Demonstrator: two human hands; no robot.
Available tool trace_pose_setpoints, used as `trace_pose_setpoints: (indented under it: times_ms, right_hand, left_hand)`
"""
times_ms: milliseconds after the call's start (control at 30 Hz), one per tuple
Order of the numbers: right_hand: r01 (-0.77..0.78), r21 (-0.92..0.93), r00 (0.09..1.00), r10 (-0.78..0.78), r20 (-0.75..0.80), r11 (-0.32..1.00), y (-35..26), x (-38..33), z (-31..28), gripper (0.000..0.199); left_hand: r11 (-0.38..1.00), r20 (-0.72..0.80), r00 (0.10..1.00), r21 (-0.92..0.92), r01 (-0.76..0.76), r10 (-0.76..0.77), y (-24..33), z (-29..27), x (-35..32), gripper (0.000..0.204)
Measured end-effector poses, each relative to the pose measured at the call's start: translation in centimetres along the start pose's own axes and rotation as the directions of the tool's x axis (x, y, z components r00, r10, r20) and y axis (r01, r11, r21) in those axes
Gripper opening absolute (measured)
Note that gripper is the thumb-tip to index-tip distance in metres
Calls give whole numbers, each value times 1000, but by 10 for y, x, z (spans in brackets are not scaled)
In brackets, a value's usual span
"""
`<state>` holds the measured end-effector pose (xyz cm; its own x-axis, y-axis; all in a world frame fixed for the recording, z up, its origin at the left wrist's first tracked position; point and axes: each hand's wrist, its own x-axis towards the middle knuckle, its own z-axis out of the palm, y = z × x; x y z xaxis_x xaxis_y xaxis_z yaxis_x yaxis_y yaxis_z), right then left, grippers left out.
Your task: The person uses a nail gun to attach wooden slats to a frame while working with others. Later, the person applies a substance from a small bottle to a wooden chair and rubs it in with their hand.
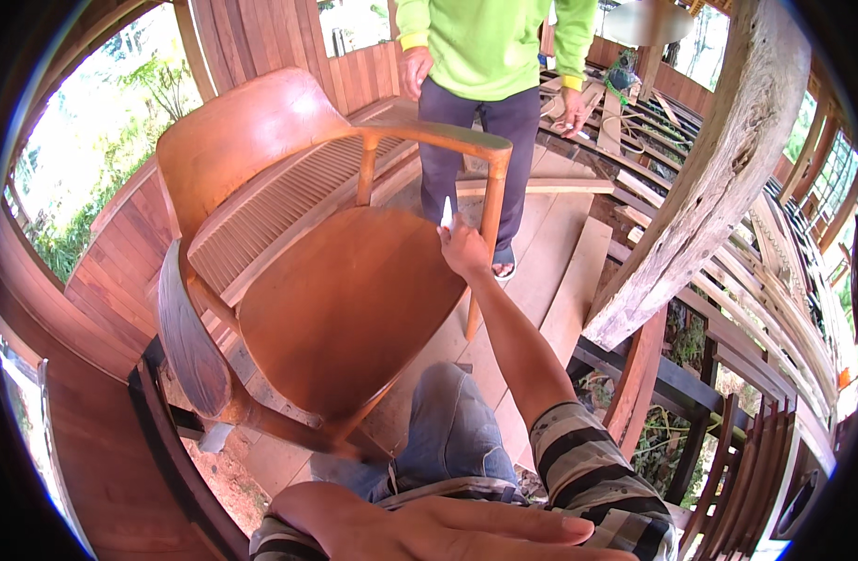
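A brown wooden armchair [345,290] with a curved backrest and a smooth, broad seat stands in front of me, to the left. My right hand [464,251] is stretched out over the seat's far right edge, beside the front post under the armrest. Its fingers are closed round a small white pointed object [447,212] whose tip points up; the rest of it is hidden in the grip. Close to the camera at the bottom lies my left hand [447,531], held across my body with its fingers stretched out and no object in it.
Beyond the chair stands a person in a bright green shirt [490,47], one hand near the hip. A thick weathered timber post [700,178] leans at the right. Wooden planks [578,280] cover the floor, with open gaps between beams [681,383] at lower right.
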<state>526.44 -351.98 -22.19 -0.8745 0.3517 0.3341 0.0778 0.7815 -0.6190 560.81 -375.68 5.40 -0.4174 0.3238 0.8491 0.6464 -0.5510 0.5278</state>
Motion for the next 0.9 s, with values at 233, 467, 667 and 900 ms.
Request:
trace_pose_setpoints:
  times_ms: [233,467,667,900]
  right_hand:
    - [-12,-10,1000,12,24,1000,0,-1,-3,36]
    - [-4,-37,999,6,40,999,-12,-3,-3,34]
    - [13,0,1000,-13,-3,1000,-6,0,-2,40]
    - [9,-24,1000,-8,22,1000,-16,-4,4,41]
  left_hand:
    - [763,-61,970,-607,-222,233,-50,-5,-36,81]
    - [793,-82,887,-416,-444,454,-68,-17,-23,81]
    - [948,-58,951,-88,-306,302,-28,-40,-23,69]
    - [831,-75,874,358,-426,480,32,-90,2,43]
